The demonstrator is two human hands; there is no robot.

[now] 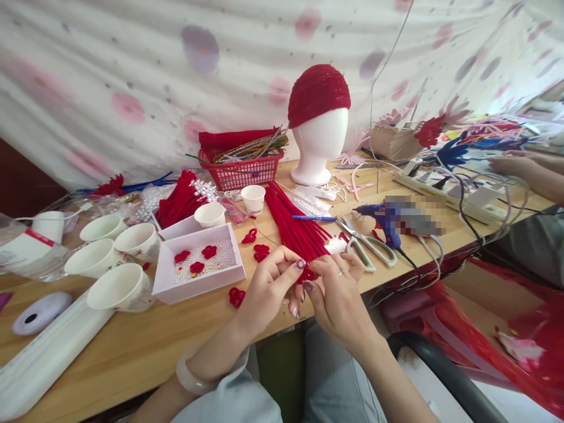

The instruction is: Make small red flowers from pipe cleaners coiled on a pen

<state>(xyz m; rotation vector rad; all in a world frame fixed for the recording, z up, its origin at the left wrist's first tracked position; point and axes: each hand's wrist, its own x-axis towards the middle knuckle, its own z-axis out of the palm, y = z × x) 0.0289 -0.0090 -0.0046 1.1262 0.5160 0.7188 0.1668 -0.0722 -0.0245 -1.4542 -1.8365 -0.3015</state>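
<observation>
My left hand and my right hand meet over the table's front edge, fingers pinched together. Between them is a small red fuzzy pipe-cleaner flower, mostly hidden by my fingertips. Just beyond lies a fanned bundle of red pipe cleaners. Finished-looking looped red pieces rest to the left of my hands: one pipe-cleaner flower near the edge, another red piece and a smaller one. Scissors with pale green handles lie open to the right, beside a blue glue gun.
A white box holds beads and red flowers. Several paper cups stand at left. Behind are a red basket and a white foam head in a red cap. A power strip trails cables; a co-worker's hand shows at right.
</observation>
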